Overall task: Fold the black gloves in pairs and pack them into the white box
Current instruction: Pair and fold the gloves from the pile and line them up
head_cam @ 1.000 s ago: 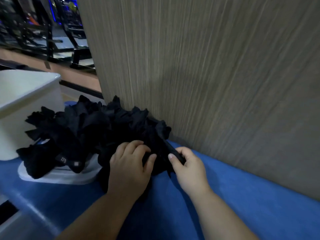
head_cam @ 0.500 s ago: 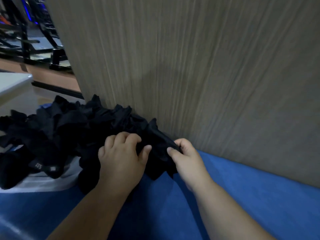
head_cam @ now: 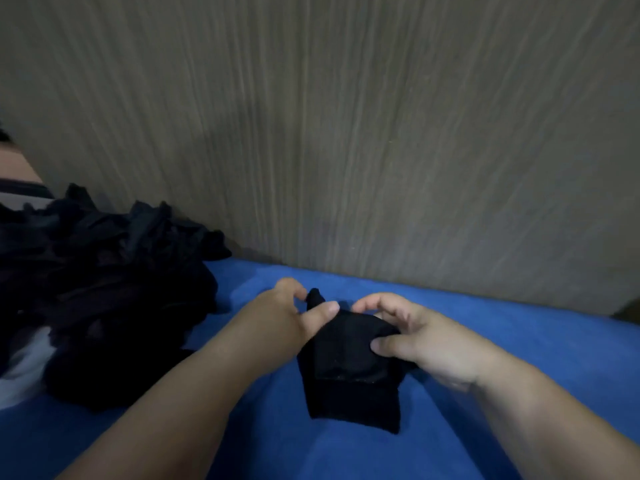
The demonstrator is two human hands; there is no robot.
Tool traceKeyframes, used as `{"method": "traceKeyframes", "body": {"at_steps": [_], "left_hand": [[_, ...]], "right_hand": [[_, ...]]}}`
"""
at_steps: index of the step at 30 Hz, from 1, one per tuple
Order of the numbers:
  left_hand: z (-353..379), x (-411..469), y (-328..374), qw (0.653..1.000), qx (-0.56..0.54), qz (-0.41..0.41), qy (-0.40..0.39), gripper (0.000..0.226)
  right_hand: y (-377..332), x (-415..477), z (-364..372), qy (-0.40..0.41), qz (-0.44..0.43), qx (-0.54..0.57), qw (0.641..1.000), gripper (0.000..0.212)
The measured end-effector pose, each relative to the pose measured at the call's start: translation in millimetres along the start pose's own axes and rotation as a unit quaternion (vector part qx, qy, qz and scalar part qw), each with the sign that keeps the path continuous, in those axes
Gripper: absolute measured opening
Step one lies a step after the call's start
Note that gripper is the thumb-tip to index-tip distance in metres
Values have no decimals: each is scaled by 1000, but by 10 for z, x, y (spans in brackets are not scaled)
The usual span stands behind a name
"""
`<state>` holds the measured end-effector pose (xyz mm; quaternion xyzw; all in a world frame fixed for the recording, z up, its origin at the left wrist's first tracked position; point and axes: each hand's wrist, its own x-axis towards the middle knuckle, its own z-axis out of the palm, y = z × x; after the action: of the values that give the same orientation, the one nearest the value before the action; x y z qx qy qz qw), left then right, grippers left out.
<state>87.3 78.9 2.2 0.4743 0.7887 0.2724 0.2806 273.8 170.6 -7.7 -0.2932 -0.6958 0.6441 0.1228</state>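
- Lengthwise, the black glove [head_cam: 349,375] lies near-to-far on the blue bench [head_cam: 519,341], cuff nearest.
- Left hand [head_cam: 277,317] pinches its far tip.
- Right hand [head_cam: 426,337] grips its right edge, thumb on top.

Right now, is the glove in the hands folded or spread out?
Folded, mostly: the glove is a thick bundle with a crease across it, pinched by the left hand and right hand.

blue surface [head_cam: 519,344] — glove pile [head_cam: 104,292] left | single glove [head_cam: 349,382] centre
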Motion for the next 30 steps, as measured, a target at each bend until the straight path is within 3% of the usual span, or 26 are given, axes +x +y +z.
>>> {"method": "traceKeyframes", "body": {"at_steps": [2, 5, 10, 14, 19, 26, 30], "left_hand": [[149, -28, 67, 999, -9, 3, -42, 43], [324, -27, 129, 999, -32, 23, -35, 33], [414, 12, 104, 995, -89, 42, -28, 28], [445, 1, 46, 990, -121, 54, -40, 45], [475, -3, 46, 983, -169, 57, -52, 76], [533, 79, 22, 983, -166, 77, -8, 53], [577, 81, 15, 989, -119, 79, 30, 51]], "right_hand": [[37, -116, -77, 6, 2, -36, 999, 45], [95, -214, -113, 40, 1, -69, 997, 44], [209, -223, -102, 104, -55, 44, 992, 26], [361, -156, -37, 229, -122, -45, 965, 26], [491, -96, 34, 303, -161, -165, 925, 26], [511, -43, 35, 317, -182, -250, 897, 30], [528, -5, 11, 344, -202, -288, 871, 32]]}}
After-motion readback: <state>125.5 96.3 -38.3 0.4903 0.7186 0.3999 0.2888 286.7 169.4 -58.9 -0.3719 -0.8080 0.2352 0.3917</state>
